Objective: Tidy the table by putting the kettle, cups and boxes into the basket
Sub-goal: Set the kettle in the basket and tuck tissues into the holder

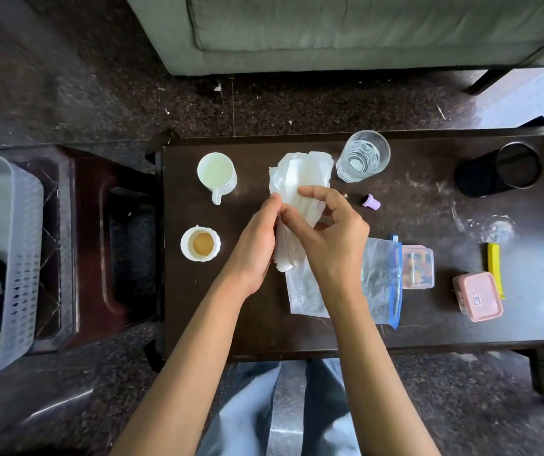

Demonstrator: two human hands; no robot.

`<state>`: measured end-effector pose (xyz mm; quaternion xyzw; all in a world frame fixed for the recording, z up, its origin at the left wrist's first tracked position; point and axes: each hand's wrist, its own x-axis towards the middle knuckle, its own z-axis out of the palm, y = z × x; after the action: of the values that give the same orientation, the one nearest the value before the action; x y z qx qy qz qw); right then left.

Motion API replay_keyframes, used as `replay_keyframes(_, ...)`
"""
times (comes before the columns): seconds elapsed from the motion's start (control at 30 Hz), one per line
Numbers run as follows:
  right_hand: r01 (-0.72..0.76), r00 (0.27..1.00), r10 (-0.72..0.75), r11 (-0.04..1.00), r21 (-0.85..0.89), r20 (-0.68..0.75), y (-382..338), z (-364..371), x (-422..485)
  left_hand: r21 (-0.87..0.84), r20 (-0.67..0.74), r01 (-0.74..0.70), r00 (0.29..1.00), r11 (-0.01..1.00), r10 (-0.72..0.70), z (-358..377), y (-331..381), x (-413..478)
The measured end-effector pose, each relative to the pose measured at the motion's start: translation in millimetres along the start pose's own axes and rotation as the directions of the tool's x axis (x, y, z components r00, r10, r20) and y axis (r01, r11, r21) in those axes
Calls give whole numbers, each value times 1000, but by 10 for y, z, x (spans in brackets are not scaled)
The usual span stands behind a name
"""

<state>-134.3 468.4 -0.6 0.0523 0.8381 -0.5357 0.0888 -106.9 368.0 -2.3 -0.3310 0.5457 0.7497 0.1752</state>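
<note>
— So what do the hands hold?
— Both the left hand (257, 245) and right hand (329, 238) pinch a white plastic wrapper (300, 179) above the dark surface (428, 311), each grip closed on it.
— Any labels?
— The pink box (477, 296) has a small sticker, unreadable. The mug (217, 174) and cup (200, 243) stand left; the basket (4, 264) sits beyond, on a stool.
</note>
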Motion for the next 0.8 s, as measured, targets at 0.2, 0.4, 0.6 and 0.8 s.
replay_keyframes(0.2,-54,998,53,998,29,43,27,-52,77,26,-9,17,1000,1000,-16,75,15,32)
replay_keyframes(0.4,-157,987,145,966,205,73,226,-314,228,-197,-84,53,994,979,-71,194,-62,121)
replay_keyframes(0.6,-391,919,309,787,478,243,407,-770,422,-296,-101,69,990,953,-103,346,-108,219)
replay_keyframes(0.8,-418,906,300,737,531,297,579,-1130,560,-324,-122,65,987,944,-110,625,-164,286)
